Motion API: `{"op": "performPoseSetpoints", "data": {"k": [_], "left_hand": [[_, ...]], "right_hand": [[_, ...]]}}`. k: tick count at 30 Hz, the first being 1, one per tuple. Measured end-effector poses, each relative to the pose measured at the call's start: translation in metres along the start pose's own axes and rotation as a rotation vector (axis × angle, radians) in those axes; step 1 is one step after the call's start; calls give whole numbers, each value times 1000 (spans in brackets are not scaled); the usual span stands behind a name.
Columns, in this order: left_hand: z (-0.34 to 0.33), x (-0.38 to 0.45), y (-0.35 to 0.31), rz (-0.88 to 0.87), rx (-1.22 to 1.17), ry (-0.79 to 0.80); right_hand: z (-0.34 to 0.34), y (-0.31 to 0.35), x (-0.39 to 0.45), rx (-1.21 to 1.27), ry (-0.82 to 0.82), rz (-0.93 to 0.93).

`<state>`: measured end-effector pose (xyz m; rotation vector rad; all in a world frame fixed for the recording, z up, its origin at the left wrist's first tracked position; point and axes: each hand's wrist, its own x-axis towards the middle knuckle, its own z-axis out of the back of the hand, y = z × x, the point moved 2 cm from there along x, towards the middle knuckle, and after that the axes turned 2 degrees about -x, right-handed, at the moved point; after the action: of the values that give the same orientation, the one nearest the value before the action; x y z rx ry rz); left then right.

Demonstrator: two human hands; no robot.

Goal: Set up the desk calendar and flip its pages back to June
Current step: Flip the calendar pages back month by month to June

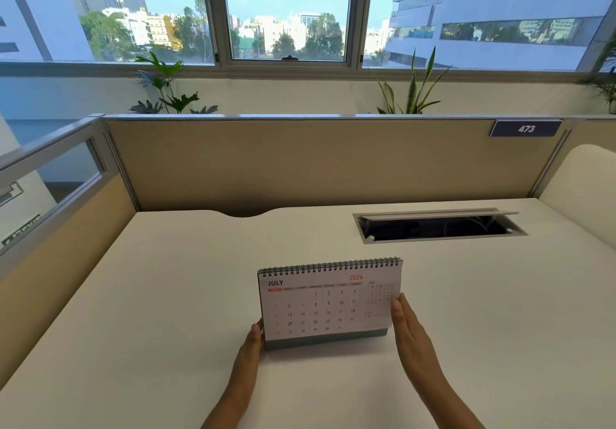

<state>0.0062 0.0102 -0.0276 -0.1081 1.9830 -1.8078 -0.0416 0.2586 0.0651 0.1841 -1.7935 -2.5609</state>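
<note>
A spiral-bound desk calendar [328, 305] stands upright on the white desk [166, 295], a little in front of me. Its front page reads JULY 2026, above a grey-green base. My left hand [250, 342] presses against the calendar's lower left edge, its fingers hidden behind the page. My right hand [408, 328] lies flat along the right edge, fingers straight and together, fingertips touching the page's right side. Both hands hold the calendar between them.
An open cable tray [440, 227] with a raised lid is sunk in the desk at the back right. Beige partition walls [316, 162] close the back and left side. A curved white panel [586, 188] stands at the right. Plants and windows lie beyond.
</note>
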Motion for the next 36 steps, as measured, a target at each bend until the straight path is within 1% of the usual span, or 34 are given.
{"op": "performPoseSetpoints", "data": {"k": [2, 5, 7, 8, 10, 11, 13, 14, 16, 18, 19, 20, 22, 24, 26, 28, 29, 31, 32, 35, 36], "left_hand": [[1, 1, 2, 0, -1, -18], [0, -1, 0, 2, -10, -33], [0, 1, -1, 25, -43, -49], [-1, 1, -3, 57, -63, -47], [1, 1, -2, 103, -77, -34], [2, 0, -1, 112, -76, -26], [3, 0, -1, 84, -29, -24], [4, 1, -1, 83, -11, -38], [2, 3, -2, 94, -72, -5], [1, 4, -3, 59, -103, -27], [2, 4, -2, 34, -60, -49], [1, 6, -2, 29, 1, -59], [-1, 12, 0, 65, 88, -63], [-2, 15, 0, 112, 57, -69], [-2, 20, -2, 119, 18, -67], [-3, 20, -5, 115, -19, -51], [-3, 20, -5, 104, -32, -42], [-3, 20, -3, 89, -22, -28], [-2, 20, -1, 91, -21, -36], [1, 19, 4, 94, -15, -54], [1, 18, 4, 100, -8, -63]], "right_hand": [[0, -1, -5, 26, -26, 25], [6, -4, -11, 66, -121, 47], [14, -3, -10, 60, -167, 29], [19, -2, -8, 54, -167, -10], [32, -1, -3, 78, -91, -156], [38, -1, 0, 154, -15, -240], [48, 3, 3, 430, 165, -341], [51, 7, 5, 580, 234, -344], [57, 21, 11, 794, 350, -216], [56, 41, 16, 891, 428, -26], [54, 51, 19, 879, 454, 34], [49, 63, 21, 810, 455, 72], [39, 82, 27, 582, 389, 122], [29, 98, 33, 352, 241, 106], [24, 100, 36, 100, 98, 149], [19, 92, 37, -141, 64, 232], [18, 86, 38, -216, 60, 253], [17, 77, 39, -276, 38, 292], [16, 74, 39, -274, -3, 316], [23, 63, 41, -173, -244, 341], [25, 56, 41, -133, -295, 328]]}}
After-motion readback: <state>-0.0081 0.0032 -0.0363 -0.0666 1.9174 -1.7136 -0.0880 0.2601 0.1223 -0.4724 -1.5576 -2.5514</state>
